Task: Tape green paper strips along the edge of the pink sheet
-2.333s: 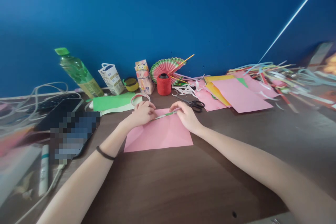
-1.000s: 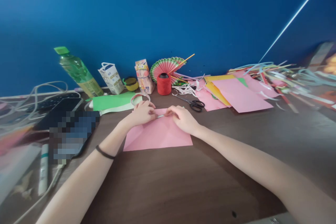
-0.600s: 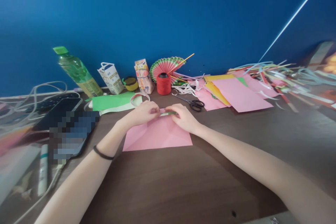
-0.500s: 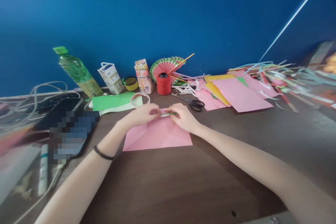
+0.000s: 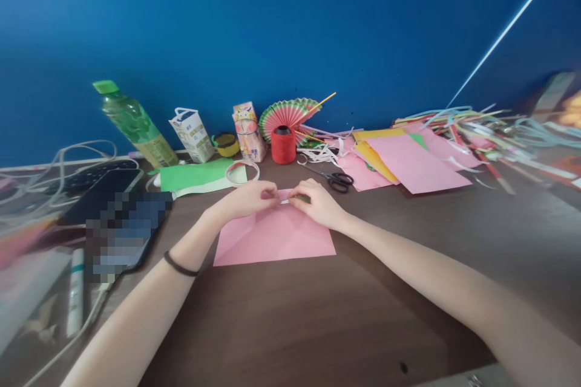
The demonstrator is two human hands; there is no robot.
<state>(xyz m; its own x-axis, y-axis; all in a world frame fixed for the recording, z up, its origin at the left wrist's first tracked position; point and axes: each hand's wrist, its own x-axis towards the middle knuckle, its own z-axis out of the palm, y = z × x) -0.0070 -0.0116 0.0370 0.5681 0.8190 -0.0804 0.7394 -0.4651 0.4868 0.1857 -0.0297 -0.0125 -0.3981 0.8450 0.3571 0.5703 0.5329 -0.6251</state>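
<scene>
A pink sheet of paper (image 5: pixel 275 236) lies flat on the dark table in front of me. Over its far edge, a small whitish paper strip (image 5: pixel 284 201) shows between my fingertips, with a bit of green by the right fingers. My left hand (image 5: pixel 254 198) is closed, pinching the strip's left end. From the other side my right hand (image 5: pixel 318 202) pinches its right end, thumb and fingers together. Most of the strip is hidden by the fingers. Both hands rest on or just above the sheet.
Behind stand a green bottle (image 5: pixel 131 124), cartons (image 5: pixel 193 136), a red thread spool (image 5: pixel 283 146) and a paper fan (image 5: pixel 288 116). Black-handled scissors (image 5: pixel 340 182) lie right of my hands, near pink sheets (image 5: pixel 413 163). A tape roll (image 5: pixel 228 181) sits on green paper (image 5: pixel 190 175); a phone (image 5: pixel 136 236) lies left.
The pink sheet's near edge has shifted slightly toward me. My fingertips have drawn a little closer together on the strip, and less of it shows.
</scene>
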